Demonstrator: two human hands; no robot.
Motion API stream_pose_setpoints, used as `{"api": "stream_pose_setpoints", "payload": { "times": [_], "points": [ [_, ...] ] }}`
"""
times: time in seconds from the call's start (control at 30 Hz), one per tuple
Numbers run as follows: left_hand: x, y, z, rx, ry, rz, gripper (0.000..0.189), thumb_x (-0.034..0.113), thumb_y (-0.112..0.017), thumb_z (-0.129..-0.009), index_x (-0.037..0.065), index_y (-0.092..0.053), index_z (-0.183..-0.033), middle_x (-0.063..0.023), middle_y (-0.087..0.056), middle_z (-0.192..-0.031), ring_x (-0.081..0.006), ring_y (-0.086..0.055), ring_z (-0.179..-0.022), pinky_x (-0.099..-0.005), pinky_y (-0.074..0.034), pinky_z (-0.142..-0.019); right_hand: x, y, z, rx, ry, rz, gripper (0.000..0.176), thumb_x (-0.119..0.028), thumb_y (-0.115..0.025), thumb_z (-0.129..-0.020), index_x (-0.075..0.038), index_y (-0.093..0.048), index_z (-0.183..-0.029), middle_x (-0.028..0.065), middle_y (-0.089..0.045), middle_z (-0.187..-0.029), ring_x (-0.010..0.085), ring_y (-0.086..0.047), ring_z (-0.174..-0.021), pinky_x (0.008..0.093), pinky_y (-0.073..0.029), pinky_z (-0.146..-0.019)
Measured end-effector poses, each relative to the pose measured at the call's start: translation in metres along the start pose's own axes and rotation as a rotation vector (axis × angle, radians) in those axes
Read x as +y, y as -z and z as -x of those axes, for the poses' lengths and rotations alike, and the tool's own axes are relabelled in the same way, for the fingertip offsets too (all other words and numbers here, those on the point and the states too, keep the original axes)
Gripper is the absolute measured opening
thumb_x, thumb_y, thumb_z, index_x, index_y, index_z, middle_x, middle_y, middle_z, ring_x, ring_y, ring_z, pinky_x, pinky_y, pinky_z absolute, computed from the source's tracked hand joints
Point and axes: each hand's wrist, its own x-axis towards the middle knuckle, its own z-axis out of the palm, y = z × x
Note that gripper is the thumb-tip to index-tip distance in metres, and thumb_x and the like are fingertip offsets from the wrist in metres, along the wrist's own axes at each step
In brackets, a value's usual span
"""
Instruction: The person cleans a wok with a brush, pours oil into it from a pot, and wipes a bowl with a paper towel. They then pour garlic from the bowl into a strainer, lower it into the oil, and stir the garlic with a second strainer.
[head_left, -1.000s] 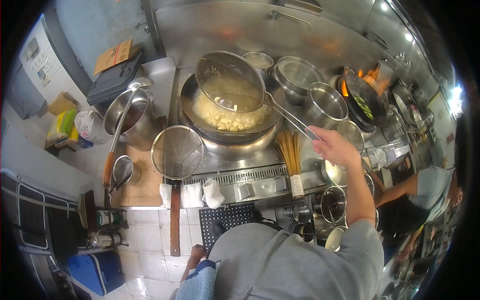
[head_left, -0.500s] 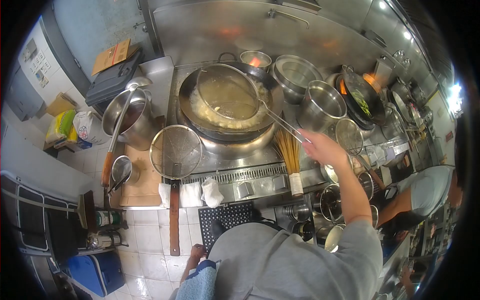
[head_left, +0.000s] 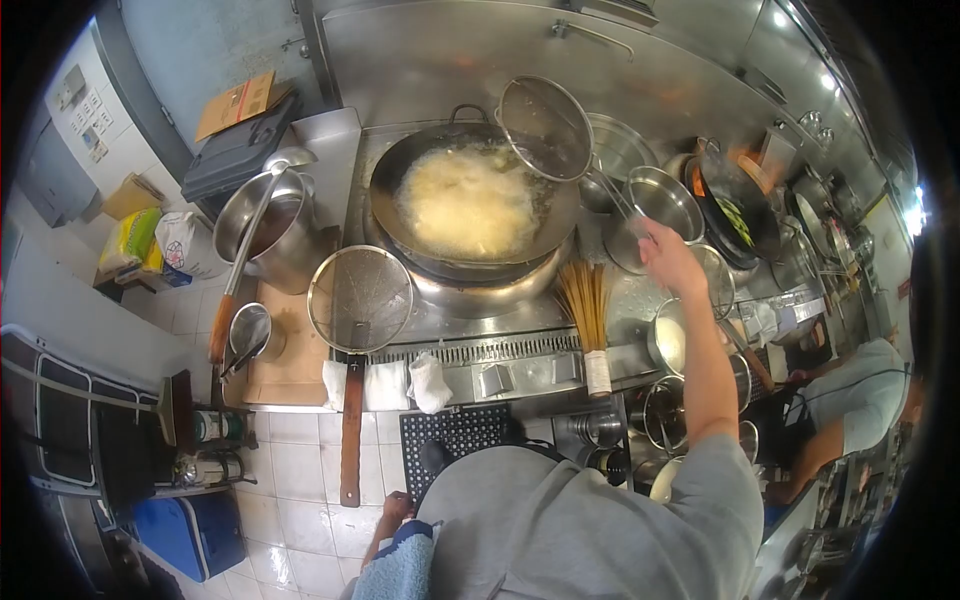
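Note:
My right hand (head_left: 668,257) is closed around the metal handle of a round wire-mesh skimmer (head_left: 546,128). The skimmer's mesh is raised over the right rear rim of a large black wok (head_left: 388,222). Pale food (head_left: 468,205) bubbles and foams in oil inside the wok. My left hand (head_left: 397,506) hangs low beside my body, away from the stove; its fingers are too small and partly hidden to read. A blue towel (head_left: 400,565) hangs by my left forearm. A second mesh skimmer (head_left: 360,300) with a wooden handle rests across the stove's front edge.
Left of the wok stands a steel pot (head_left: 290,235) with a ladle (head_left: 240,265) across it. A bamboo brush (head_left: 583,320) lies to the right, near another steel pot (head_left: 672,200). A second wok (head_left: 735,215) holds green vegetables. A co-worker (head_left: 850,400) stands at the right.
My right hand has moved the skimmer up and right, from over the wok's middle to its right rear rim. The foaming food is now in full view. My left hand stays low.

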Motion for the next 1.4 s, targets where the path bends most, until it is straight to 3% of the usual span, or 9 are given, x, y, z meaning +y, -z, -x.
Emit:
{"api": "stream_pose_setpoints", "payload": {
  "times": [0.13, 0.23, 0.4, 0.53, 0.63, 0.73, 0.83, 1.0, 1.4],
  "points": [
    [0.004, 0.002, 0.001, 0.013, -0.066, 0.011, 0.019, 0.011, -0.055, -0.084, -0.005, -0.06, -0.094, -0.0125, -0.063, -0.071, -0.0174, -0.061, -0.054, -0.0288, -0.053, -0.044, 0.034, -0.013, -0.033, -0.001, -0.007, 0.047, 0.038, -0.006, -0.046, -0.09, -0.003, -0.049, -0.127, 0.0062, -0.053, -0.068, 0.0151, -0.051, -0.05, 0.0306, -0.041, -0.038],
    [0.021, 0.007, 0.003, 0.035, -0.03, 0.051, 0.019, 0.011, -0.055, -0.084, -0.005, -0.059, -0.094, -0.0131, -0.063, -0.071, -0.018, -0.062, -0.055, -0.0286, -0.053, -0.045, 0.03, -0.026, -0.045, -0.11, -0.087, -0.22, 0.036, -0.006, -0.046, -0.089, 0.0, -0.048, -0.125, 0.0051, -0.052, -0.067, 0.0129, -0.048, -0.046, 0.0293, -0.041, -0.037],
    [0.027, 0.004, 0.009, 0.107, 0.127, 0.153, 0.011, 0.013, -0.058, -0.076, 0.007, -0.066, -0.079, -0.0106, -0.065, -0.078, -0.0299, -0.061, -0.078, -0.0411, -0.049, -0.072, 0.034, -0.054, -0.068, -0.309, -0.09, -0.499, 0.033, -0.006, -0.047, -0.089, 0.001, -0.048, -0.121, 0.0026, -0.051, -0.069, 0.0084, -0.044, -0.045, 0.0246, -0.037, -0.036],
    [0.021, 0.002, 0.013, 0.145, 0.056, 0.127, 0.011, 0.017, -0.06, -0.075, 0.007, -0.065, -0.075, -0.0118, -0.064, -0.076, -0.031, -0.061, -0.076, -0.042, -0.049, -0.071, 0.033, -0.074, -0.081, -0.447, -0.141, -0.592, 0.039, -0.006, -0.049, -0.09, 0.0, -0.045, -0.128, 0.0021, -0.052, -0.072, 0.0067, -0.043, -0.045, 0.0227, -0.036, -0.035],
    [0.005, 0.004, 0.008, 0.065, -0.056, -0.018, 0.015, 0.011, -0.054, -0.083, -0.001, -0.059, -0.091, -0.0143, -0.064, -0.075, -0.0234, -0.063, -0.063, -0.0333, -0.052, -0.053, 0.024, -0.083, -0.08, -0.495, -0.131, -0.639, 0.04, -0.007, -0.049, -0.09, 0.001, -0.044, -0.129, 0.0023, -0.053, -0.074, 0.007, -0.043, -0.046, 0.0228, -0.035, -0.035],
    [0.003, 0.004, 0.007, 0.015, -0.095, -0.06, 0.019, 0.008, -0.052, -0.086, -0.005, -0.056, -0.099, -0.0154, -0.063, -0.074, -0.0196, -0.063, -0.056, -0.0289, -0.054, -0.044, 0.013, -0.082, -0.075, -0.53, -0.134, -0.646, 0.044, -0.007, -0.05, -0.089, 0.0, -0.042, -0.132, 0.0021, -0.053, -0.074, 0.0071, -0.043, -0.047, 0.0225, -0.035, -0.034],
    [0.003, 0.004, 0.005, 0.004, -0.065, -0.021, 0.019, 0.008, -0.053, -0.086, -0.005, -0.056, -0.1, -0.0154, -0.063, -0.074, -0.0196, -0.063, -0.055, -0.029, -0.054, -0.044, 0.006, -0.08, -0.068, -0.556, -0.134, -0.647, 0.047, -0.007, -0.051, -0.089, 0.001, -0.04, -0.133, 0.0021, -0.053, -0.074, 0.0072, -0.042, -0.047, 0.0221, -0.035, -0.035],
    [0.025, 0.002, 0.008, 0.127, 0.061, 0.093, 0.009, 0.018, -0.061, -0.07, 0.01, -0.062, -0.065, -0.0114, -0.062, -0.07, -0.0312, -0.061, -0.072, -0.042, -0.05, -0.067, -0.006, -0.067, -0.049, -0.619, -0.133, -0.626, 0.048, -0.008, -0.05, -0.089, -0.001, -0.04, -0.135, 0.0022, -0.052, -0.073, 0.0075, -0.044, -0.048, 0.0235, -0.036, -0.037],
    [0.03, 0.014, 0.0, 0.068, 0.059, 0.141, 0.011, 0.02, -0.061, -0.069, 0.011, -0.061, -0.063, -0.0095, -0.062, -0.069, -0.0297, -0.061, -0.068, -0.0406, -0.05, -0.065, -0.038, -0.018, 0.014, -0.576, 0.015, -0.331, 0.048, -0.003, -0.046, -0.088, -0.003, -0.042, -0.135, 0.0016, -0.048, -0.064, 0.0076, -0.041, -0.043, 0.0236, -0.036, -0.037]
  ]
}}
